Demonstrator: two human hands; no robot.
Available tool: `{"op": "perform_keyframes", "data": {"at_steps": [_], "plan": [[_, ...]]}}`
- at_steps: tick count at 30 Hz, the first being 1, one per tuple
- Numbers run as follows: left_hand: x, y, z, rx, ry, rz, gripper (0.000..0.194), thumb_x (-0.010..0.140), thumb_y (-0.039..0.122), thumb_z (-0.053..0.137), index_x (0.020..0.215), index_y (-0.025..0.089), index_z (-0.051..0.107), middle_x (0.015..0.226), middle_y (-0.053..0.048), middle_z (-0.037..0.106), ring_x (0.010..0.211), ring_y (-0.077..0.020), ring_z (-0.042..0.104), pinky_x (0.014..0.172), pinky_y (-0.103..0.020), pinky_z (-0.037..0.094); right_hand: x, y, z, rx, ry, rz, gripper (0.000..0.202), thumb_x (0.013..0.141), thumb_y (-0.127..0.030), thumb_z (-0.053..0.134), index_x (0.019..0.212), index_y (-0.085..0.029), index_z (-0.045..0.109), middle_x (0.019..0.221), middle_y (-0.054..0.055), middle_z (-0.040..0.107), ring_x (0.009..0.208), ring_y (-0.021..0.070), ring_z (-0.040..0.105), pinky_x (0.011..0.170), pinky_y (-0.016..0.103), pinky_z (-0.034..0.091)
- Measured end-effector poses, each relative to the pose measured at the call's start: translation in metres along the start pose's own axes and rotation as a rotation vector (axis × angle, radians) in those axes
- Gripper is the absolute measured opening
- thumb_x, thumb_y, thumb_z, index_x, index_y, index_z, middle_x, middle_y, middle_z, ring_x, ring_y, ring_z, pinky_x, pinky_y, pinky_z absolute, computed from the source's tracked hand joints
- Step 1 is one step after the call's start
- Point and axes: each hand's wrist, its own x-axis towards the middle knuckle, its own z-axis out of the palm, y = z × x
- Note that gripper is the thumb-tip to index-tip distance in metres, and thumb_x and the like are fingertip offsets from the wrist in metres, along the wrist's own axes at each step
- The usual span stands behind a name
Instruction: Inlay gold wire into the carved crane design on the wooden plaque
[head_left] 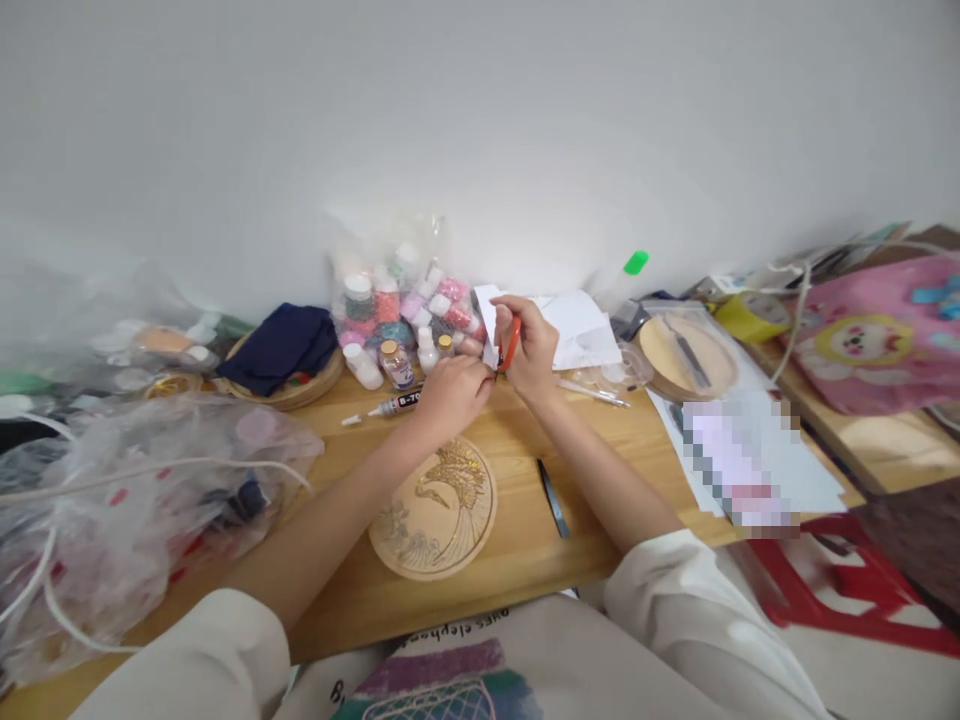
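Note:
Orange-handled scissors (511,343) are in my right hand (531,350), fingers through and around the handle, above the back of the wooden table (517,540). My left hand (454,392) is closed just left of them, near the blades; what its fingers pinch is too small to see. Below my left forearm lies a round wooden disc (450,520) with a carved bird and wave pattern, partly gold. A B-7000 glue tube (394,405) rests behind my left forearm. Dark tweezers (553,499) lie to the right of the disc.
Small bottles (397,365) and a bag of bead jars (397,290) stand against the wall. Plastic bags (150,500) and white cables fill the left. Paper (581,330), a dark cloth (283,348), a round hoop (686,358), a blurred-out object (739,465) and a pink bag (885,335) lie around.

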Motion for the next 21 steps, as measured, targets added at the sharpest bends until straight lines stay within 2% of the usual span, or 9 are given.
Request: {"op": "perform_keyframes", "data": {"at_steps": [5,14,21], "plan": [[0.0,-0.005,0.001,0.004,-0.075,-0.057,0.016,0.084,0.009,0.057,0.077,0.016,0.07,0.079,-0.006,0.072,0.076,-0.0206,0.068,0.069,-0.032,0.052,0.0,0.013,0.015,0.059,-0.041,-0.033,0.031,0.098,-0.039,0.037,0.1,-0.018,0.06,0.08,0.005,0.067,0.072,0.0147,0.063,0.063,0.026,0.047],[-0.006,-0.006,0.0,-0.023,-0.223,-0.121,0.017,0.088,0.013,0.054,0.084,0.015,0.071,0.091,-0.009,0.073,0.089,-0.0228,0.068,0.08,-0.033,0.052,-0.007,0.018,0.024,0.109,-0.049,-0.06,0.04,0.097,-0.048,0.036,0.093,-0.018,0.063,0.069,0.002,0.065,0.062,0.0139,0.061,0.061,0.026,0.048],[-0.009,-0.006,0.004,-0.039,-0.226,-0.21,0.018,0.088,0.013,0.052,0.085,0.015,0.07,0.092,-0.009,0.072,0.088,-0.0241,0.067,0.078,-0.035,0.051,-0.014,0.018,0.033,0.093,-0.042,-0.064,0.045,0.098,-0.051,0.033,0.091,-0.018,0.062,0.067,0.001,0.064,0.06,0.0131,0.06,0.06,0.026,0.048]]}}
